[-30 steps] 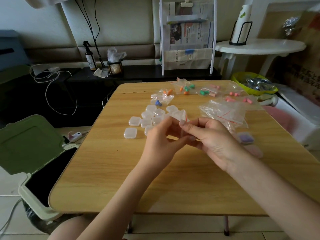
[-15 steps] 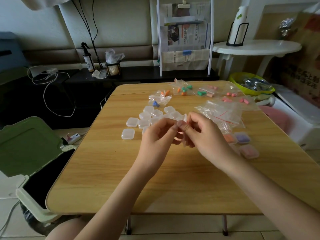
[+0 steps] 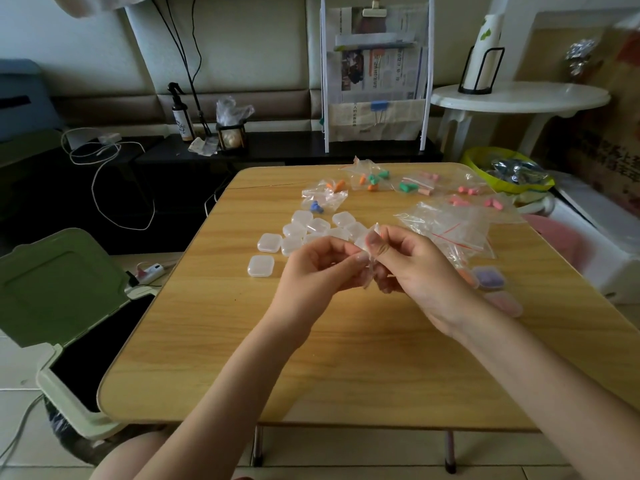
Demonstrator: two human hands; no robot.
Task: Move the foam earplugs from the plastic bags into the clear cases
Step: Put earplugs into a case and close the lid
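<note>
From my remote station I see a green-lidded bin (image 3: 59, 289) standing open on the floor left of the wooden counter (image 3: 346, 358). A power strip (image 3: 147, 271) lies just beyond the bin. On the dark low shelf (image 3: 277, 147) behind the counter I note a spray bottle (image 3: 180, 116), a small holder with a plastic liner (image 3: 231, 128) and a loose white cable (image 3: 104, 174). A newspaper rack (image 3: 375, 74) stands upright at centre. At right, a white round table (image 3: 519, 98) carries a paper-towel stand (image 3: 483, 50); a yellow bowl (image 3: 509, 169) sits below it.

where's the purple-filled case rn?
In the head view, the purple-filled case lies on the table near its right edge, just beyond the right hand, beside an orange-filled case and in front of the empty bags.
</note>
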